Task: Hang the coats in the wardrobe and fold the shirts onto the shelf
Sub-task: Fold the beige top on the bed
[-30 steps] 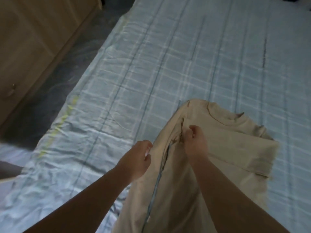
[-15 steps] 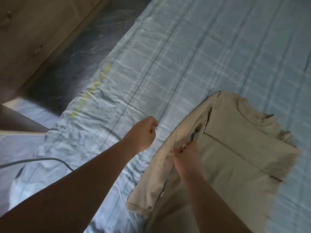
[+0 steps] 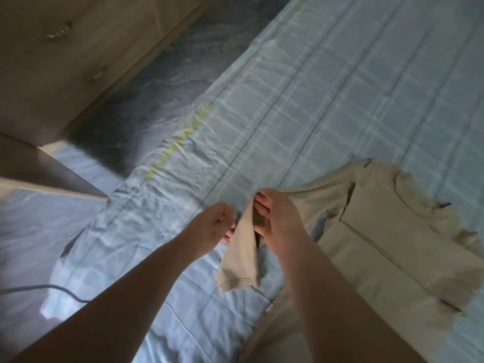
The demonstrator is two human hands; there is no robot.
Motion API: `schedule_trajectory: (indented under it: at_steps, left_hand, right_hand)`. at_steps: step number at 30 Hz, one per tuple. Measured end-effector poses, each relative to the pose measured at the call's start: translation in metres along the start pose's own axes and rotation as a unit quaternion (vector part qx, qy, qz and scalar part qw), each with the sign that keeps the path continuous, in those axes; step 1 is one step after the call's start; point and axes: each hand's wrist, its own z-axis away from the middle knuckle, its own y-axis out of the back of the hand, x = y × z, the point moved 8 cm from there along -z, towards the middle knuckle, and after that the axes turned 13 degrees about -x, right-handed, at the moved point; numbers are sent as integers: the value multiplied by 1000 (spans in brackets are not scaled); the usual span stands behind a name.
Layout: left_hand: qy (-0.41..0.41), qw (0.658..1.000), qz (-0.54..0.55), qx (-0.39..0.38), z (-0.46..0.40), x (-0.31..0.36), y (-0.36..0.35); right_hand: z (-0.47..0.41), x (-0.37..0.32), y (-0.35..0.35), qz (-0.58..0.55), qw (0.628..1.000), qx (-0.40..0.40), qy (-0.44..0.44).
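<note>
Two bare hands are working at the near middle of the bed. Your right hand is gripping the beige short-sleeved cotton shirt at the shoulder where the sleeve begins, fingers curled into the cloth and lifting that part off the bed. The sleeve is hanging down from this grip as a narrow folded strip, its hemmed cuff pointing toward you. Your left hand is sitting just left of the strip with its fingers curled; the fingertips are meeting the sleeve's left edge, but you cannot tell from this view whether they are actually pinching the cloth or only touching it.

Most of the shirt is lying spread flat on the bed to the right of your hands, collar toward the far side, one panel already folded across the body. The bed is wearing a light blue sheet with a pale plaid pattern, wrinkled along its left edge.

Beyond that left edge, a dark grey floor is showing, and a light wooden cabinet with small metal handles is standing at the far left. A thin dark cable is trailing across the near left corner.
</note>
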Motion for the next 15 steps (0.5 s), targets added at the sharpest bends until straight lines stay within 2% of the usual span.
schedule_trajectory:
  at_steps: [2, 4, 6, 7, 11, 15]
  left_hand:
    - [2, 1000, -2, 5, 3, -3, 1]
    - [-9, 997, -72, 20, 4, 0, -1]
    - [-7, 991, -127, 38, 3, 3, -6]
    - [-2, 992, -122, 43, 3, 3, -8]
    - [10, 1000, 5, 25, -2, -7, -13]
    - [56, 998, 35, -1, -13, -7, -13]
  right_hand:
    - [-4, -3, -11, -107, 994, -23, 8]
    - [-4, -2, -28, -242, 969, -58, 8]
    - [-2, 2, -35, -311, 946, -86, 6]
    - [-1, 1, -36, -323, 941, -101, 14]
    - [-9, -7, -29, -368, 920, -127, 45]
    - [-13, -21, -28, -363, 912, -182, 53]
